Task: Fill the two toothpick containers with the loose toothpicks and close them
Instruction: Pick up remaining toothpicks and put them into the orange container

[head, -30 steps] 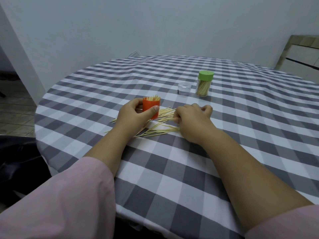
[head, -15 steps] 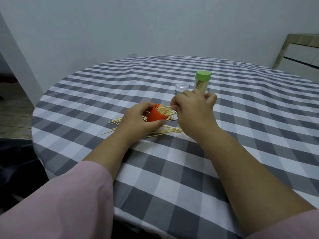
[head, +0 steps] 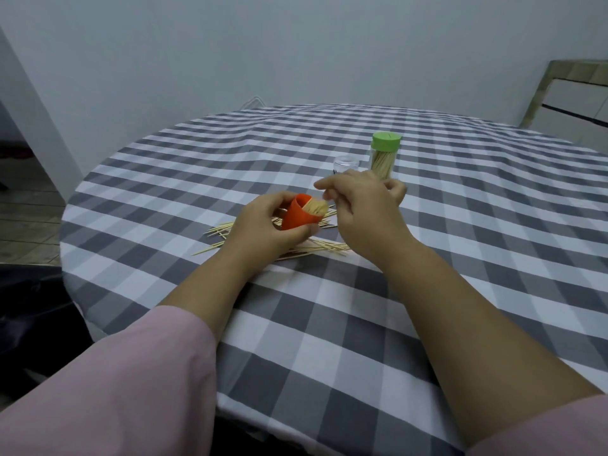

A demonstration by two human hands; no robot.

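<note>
My left hand [head: 263, 225] grips the orange toothpick container [head: 297, 217], tilted with its open mouth toward the right and a bundle of toothpicks showing inside. My right hand [head: 362, 205] hovers just right of that mouth, thumb and fingertips pinched on what looks like a few toothpicks. Loose toothpicks [head: 316, 248] lie scattered on the cloth beneath and between both hands. Farther back stands the second container [head: 385, 156], clear, full of toothpicks, with its green lid on. A small clear cap [head: 345, 162] sits to its left.
The round table wears a grey and white checked cloth [head: 329, 324]; its edge curves down the left side, near a doorway. A pale wall stands behind it, and wooden furniture [head: 572, 97] is at the far right.
My left hand has lifted the orange container off the cloth and tipped it to the right. My right hand rose from the toothpick pile up to the container's mouth.
</note>
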